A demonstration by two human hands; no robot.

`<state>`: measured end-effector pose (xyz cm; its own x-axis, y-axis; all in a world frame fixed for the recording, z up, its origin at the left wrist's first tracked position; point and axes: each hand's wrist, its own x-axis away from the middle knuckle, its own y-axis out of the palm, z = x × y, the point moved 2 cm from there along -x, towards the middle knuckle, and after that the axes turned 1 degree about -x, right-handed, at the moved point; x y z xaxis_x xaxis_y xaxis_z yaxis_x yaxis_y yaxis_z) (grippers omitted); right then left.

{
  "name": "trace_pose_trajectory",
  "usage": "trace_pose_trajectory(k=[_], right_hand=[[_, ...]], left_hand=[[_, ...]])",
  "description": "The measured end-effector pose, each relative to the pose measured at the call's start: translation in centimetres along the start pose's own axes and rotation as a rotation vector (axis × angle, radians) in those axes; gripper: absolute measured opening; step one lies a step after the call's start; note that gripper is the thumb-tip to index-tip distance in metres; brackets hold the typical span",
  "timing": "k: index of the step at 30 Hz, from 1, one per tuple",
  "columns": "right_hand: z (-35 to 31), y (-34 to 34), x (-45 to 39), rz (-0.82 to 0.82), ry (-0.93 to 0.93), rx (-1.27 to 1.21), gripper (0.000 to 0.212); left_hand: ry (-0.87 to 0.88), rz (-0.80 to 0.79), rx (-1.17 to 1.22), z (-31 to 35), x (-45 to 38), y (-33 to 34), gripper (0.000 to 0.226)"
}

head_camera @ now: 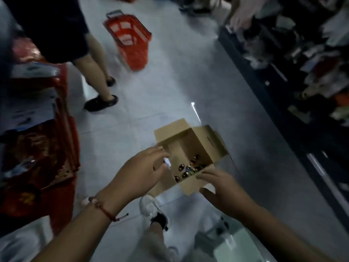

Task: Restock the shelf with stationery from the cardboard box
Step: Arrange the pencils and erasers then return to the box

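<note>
Cardboard box (190, 148), open, at 12 o'clock between both hands; left hand (141, 171) loosely curled at its rim, right hand (221, 190) gripping near flap; long axis unclear.

Open top of the cardboard box (190, 148) faces up, its flaps spread outward, so entry from above is unobstructed; the left hand (143, 173) sits at the near-left rim and the right hand (221, 190) at the near-right flap, narrowing access from the near side; small items (188, 170) lie at the bottom; bare floor (170, 82) stretches beyond the box; a red basket (130, 40) and a bystander's legs (94, 72) stand farther off; a shelf (283, 72) bounds the aisle at right, red stacked goods (37, 148) at left.
</note>
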<state>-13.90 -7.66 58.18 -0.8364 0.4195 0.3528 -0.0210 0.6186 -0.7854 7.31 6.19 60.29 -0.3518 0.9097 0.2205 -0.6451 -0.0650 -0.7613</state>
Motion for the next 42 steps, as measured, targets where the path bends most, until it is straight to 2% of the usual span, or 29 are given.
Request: trace_pose_trajectory(k=[5,7,10,15,20,23,27,31,34,37,39,42], right_hand=[[4.8,1.2,-1.7,0.026,0.226,-0.174,0.040],[6.1,1.6,-2.7,0.012,0.238,-0.231,0.037],[9.2,2.2,-5.2,-0.032,0.253,-0.285,0.036],[17.5,7.5,-12.5,-0.110,0.303,-0.396,0.036],[29.2,18.0,-20.9,-0.276,0.213,-0.365,0.039],[35.3,24.0,-26.5,-0.327,0.162,-0.462,0.031],[40.7,31.0,-33.4,-0.346,0.054,-0.494,0.031],[42.8,36.8,-39.1,-0.343,0.282,-0.679,0.031],[43.1,39.4,-42.3,-0.385,0.478,-0.762,0.031],[44.7,41.9,-43.4,-0.411,0.526,-0.664,0.030],[45.6,43.5,-43.1,-0.467,0.519,-0.614,0.026],[47.2,45.7,-42.3,-0.560,0.438,-0.347,0.020]], left_hand=[[0.048,-0.245,0.079,-1.6,-7.5,4.9,0.034],[0.026,-0.286,0.153,-2.4,-9.0,6.5,0.038],[-0.037,-0.324,0.214,-4.2,-11.6,9.5,0.030],[-0.173,-0.311,0.310,-8.2,-18.3,18.3,0.030],[-0.332,-0.237,0.405,-14.2,-25.0,32.4,0.023],[-0.454,-0.137,0.424,-18.0,-28.3,40.8,0.025],[-0.534,-0.011,0.332,-22.5,-31.4,48.8,0.030],[-0.614,0.153,0.052,-27.2,-32.5,51.7,0.033],[-0.669,0.158,-0.055,-30.7,-32.2,52.5,0.036],[-0.606,0.080,-0.178,-32.6,-31.3,54.0,0.040],[-0.538,0.084,-0.270,-32.7,-30.7,55.1,0.037],[-0.365,0.075,-0.311,-31.0,-30.2,57.5,0.034]])
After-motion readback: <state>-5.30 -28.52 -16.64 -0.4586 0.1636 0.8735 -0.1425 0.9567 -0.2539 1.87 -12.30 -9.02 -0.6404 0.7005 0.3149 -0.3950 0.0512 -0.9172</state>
